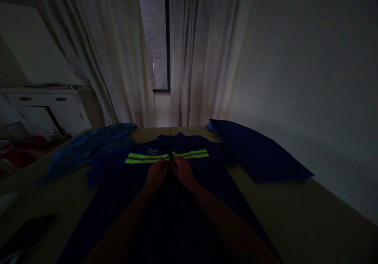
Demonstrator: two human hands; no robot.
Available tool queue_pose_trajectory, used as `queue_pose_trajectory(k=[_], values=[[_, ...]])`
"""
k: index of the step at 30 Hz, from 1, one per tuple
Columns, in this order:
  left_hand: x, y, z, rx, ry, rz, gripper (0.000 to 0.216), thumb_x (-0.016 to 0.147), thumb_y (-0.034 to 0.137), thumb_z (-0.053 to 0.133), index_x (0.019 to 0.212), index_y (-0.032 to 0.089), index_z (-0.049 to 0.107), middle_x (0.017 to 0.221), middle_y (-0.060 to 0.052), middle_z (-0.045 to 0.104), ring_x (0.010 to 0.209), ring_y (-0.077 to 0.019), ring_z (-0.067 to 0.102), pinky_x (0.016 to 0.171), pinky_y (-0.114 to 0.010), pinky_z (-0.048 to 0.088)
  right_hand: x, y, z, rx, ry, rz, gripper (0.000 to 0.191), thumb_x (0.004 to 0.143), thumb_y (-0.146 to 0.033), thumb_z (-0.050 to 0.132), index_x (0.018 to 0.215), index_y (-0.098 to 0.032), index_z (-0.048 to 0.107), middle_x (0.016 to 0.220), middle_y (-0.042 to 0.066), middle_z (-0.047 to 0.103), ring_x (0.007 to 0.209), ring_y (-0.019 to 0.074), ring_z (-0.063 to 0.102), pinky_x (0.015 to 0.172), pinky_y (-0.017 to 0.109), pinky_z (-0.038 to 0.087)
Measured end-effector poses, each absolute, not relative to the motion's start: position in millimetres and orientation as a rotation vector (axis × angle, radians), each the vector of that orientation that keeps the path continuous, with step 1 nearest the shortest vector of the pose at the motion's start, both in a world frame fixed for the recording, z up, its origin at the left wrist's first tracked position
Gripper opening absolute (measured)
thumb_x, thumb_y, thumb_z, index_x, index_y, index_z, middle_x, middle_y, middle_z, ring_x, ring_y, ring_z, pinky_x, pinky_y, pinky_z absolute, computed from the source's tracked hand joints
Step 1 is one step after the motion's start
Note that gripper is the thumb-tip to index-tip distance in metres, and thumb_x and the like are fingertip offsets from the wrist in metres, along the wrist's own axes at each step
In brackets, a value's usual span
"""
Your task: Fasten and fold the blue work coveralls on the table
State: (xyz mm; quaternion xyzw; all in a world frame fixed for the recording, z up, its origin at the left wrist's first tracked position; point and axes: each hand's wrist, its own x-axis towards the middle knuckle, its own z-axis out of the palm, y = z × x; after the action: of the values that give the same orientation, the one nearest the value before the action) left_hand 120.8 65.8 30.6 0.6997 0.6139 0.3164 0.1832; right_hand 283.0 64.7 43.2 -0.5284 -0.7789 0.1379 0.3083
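Note:
A dark blue work shirt (203, 181) with yellow-green reflective bands across the chest lies spread out in front of me, collar at the far end. White lettering shows on its chest, left of the front opening. My left hand (157, 172) pinches one front edge at the level of the bands. Close beside it, my right hand (183, 170) grips the opposite edge. The fingertips nearly meet at the middle, and the dim light hides any button or fastener between them.
Blue garments lie at the far left (97, 144) and far right (254, 151) of the table (283, 220). A dark flat object (28, 232) rests at the near left. Behind are curtains (203, 55), a window and a white cabinet (44, 106); a wall borders the right.

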Motion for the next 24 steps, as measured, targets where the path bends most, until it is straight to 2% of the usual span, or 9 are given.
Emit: queue_pose_trajectory(k=[9,15,21,24], values=[[122.9,65.2,32.1,1.898,1.749,0.978,0.019,0.092,0.024,0.057,0.106,0.021,0.071,0.104,-0.003,0.078,0.097,-0.019,0.073,0.086,-0.027,0.053,283.9,67.1,41.1,-1.369,-2.023,0.377,0.006,0.092,-0.022,0.062,0.094,-0.021,0.067,0.097,0.004,0.066,0.09,0.018,0.06,0.08,0.026,0.041],[126.3,61.8,35.9,1.958,1.757,0.977,0.02,0.095,0.029,0.054,0.099,0.02,0.072,0.103,-0.006,0.076,0.097,-0.0202,0.071,0.088,-0.028,0.05,282.5,63.6,43.2,-1.331,-2.026,0.363,0.013,0.1,-0.023,0.051,0.1,-0.021,0.064,0.101,0.004,0.062,0.091,0.0174,0.059,0.082,0.026,0.042],[125.3,64.6,38.2,1.96,1.774,0.906,0.021,0.098,0.026,0.052,0.095,0.019,0.071,0.092,-0.003,0.077,0.085,-0.0172,0.072,0.074,-0.024,0.049,281.2,63.1,41.4,-1.342,-1.991,0.382,0.013,0.101,-0.023,0.048,0.102,-0.023,0.061,0.105,0.004,0.059,0.09,0.0172,0.059,0.082,0.026,0.042],[126.4,63.4,38.2,1.999,1.785,0.867,0.019,0.098,0.027,0.052,0.102,0.019,0.07,0.096,-0.003,0.077,0.088,-0.0171,0.072,0.075,-0.023,0.049,281.2,66.7,36.7,-1.355,-1.948,0.419,0.012,0.099,-0.02,0.049,0.102,-0.023,0.06,0.106,0.004,0.058,0.093,0.0176,0.058,0.084,0.027,0.043]])
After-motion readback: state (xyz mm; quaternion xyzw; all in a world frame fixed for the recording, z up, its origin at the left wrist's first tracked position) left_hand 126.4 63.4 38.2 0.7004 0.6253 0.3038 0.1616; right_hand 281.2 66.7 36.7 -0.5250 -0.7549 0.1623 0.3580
